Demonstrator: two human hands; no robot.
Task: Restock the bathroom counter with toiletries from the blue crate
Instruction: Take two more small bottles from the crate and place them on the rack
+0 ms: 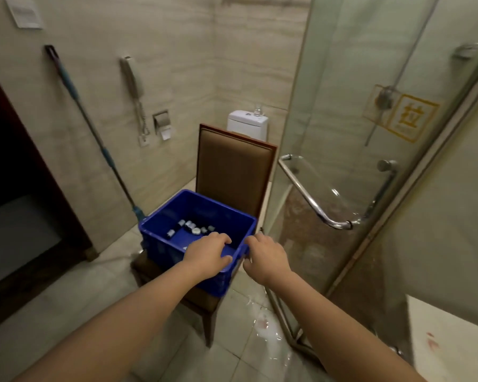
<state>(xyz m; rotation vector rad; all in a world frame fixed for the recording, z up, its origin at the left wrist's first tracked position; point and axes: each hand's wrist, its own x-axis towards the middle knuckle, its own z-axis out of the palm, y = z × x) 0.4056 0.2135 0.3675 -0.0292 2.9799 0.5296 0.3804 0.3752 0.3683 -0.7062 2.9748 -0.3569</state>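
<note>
the blue crate (160, 238) is set on the seat of a brown chair (233, 166), beside the glass shower door (342, 133). small toiletry bottles (189, 226) are seen lying loose on its floor. the near rim is clasped by the left hand (209, 253), fingers curled inside, thumb outside. the near right corner is touched by the right hand (265, 256); whether its grip is closed on the rim cannot be told. a mop (94, 133) is leaned against the wall.

Crate (160, 238) sits on chair (233, 172) seat, small bottles (189, 227) inside; toilet (247, 124) behind chair, mop (94, 133) left.
</note>
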